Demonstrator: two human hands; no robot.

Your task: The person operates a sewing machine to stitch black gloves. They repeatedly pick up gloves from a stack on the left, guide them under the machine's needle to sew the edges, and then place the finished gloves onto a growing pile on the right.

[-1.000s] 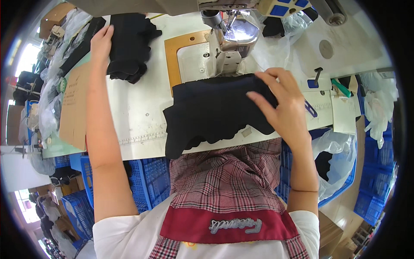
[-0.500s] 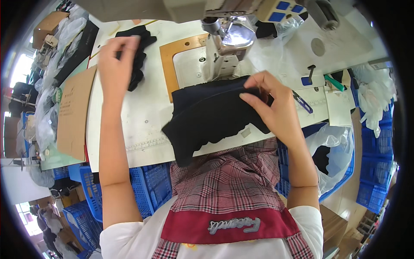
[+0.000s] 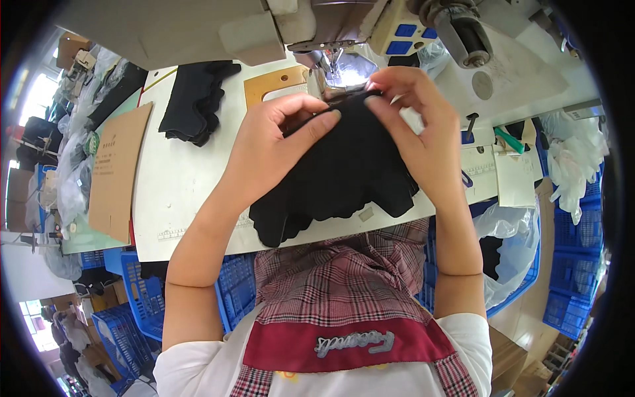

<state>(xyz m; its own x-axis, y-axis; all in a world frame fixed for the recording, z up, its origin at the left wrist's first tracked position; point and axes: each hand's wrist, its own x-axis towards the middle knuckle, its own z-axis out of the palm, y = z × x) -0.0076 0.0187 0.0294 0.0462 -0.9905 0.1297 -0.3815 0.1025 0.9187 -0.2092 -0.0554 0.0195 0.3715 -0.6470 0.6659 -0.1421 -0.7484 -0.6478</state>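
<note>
Lit brightly across the flat white worktable (image 3: 188, 188). Glaring on the shiny silver metal machine arm (image 3: 358, 71), far side; burnt out at the bright white window (image 3: 37, 100), left. Low in detail on the black scalloped cloth (image 3: 344, 169). Bowed, blackened toward the edges.

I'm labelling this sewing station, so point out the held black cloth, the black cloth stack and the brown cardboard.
Held black cloth (image 3: 340, 172): head view, middle of its broad face.
Black cloth stack (image 3: 188, 100): head view, its upper surface.
Brown cardboard (image 3: 120, 182): head view, middle of its flat face.
</note>
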